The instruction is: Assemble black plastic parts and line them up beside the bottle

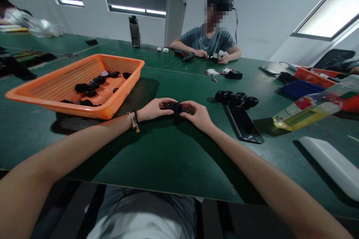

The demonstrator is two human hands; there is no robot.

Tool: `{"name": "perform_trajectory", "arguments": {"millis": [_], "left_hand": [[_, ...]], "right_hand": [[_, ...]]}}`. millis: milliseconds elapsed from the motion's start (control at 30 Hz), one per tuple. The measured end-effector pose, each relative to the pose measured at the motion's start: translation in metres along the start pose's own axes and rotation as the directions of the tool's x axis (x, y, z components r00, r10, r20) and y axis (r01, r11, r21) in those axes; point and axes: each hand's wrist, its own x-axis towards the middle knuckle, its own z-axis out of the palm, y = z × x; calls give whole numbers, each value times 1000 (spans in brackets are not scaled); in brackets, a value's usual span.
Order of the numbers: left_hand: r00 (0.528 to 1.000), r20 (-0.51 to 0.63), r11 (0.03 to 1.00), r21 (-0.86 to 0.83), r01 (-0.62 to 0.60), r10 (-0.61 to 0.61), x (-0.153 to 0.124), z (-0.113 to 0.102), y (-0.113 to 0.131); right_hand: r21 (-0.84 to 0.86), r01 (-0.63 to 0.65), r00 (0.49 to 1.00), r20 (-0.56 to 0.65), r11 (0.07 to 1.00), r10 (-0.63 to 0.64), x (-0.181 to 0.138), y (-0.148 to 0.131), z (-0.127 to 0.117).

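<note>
Between my two hands is a small black rounded part [175, 107] with dark reddish bits at its ends; its exact kind I cannot make out. My left hand [155, 109] is closed on its left end, thumb and fingers pinching. From the other side my right hand [199, 115] grips the right end. The part is held just over the green table [168, 157], and the fingers hide some of it. To the left, an orange basket [123, 102] holds several black parts [91, 86]. Right of my hands lies a cluster of similar shiny black parts [235, 99].
A phone [244, 124] lies right of my hands, beside a tilted bottle of yellow liquid [308, 108] and a white block [331, 164]. Across the table a person [210, 41] handles a small item near a power drill [187, 56]. A dark bottle [134, 33] stands farther back.
</note>
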Motion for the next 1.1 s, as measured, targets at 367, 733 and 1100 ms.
{"name": "perform_trajectory", "arguments": {"millis": [367,733,1100], "left_hand": [[1000,0,1000,2,-2,2,0,0,-2],[1000,2,1000,27,-3,2,1,0,-2],[1000,-6,1000,27,1,-1,0,0,0]], "right_hand": [[-8,-19,1000,11,1000,19,1,-1,0],[8,-19,1000,4,1000,19,1,1,1],[2,-29,999,13,1000,29,1,0,0]]}}
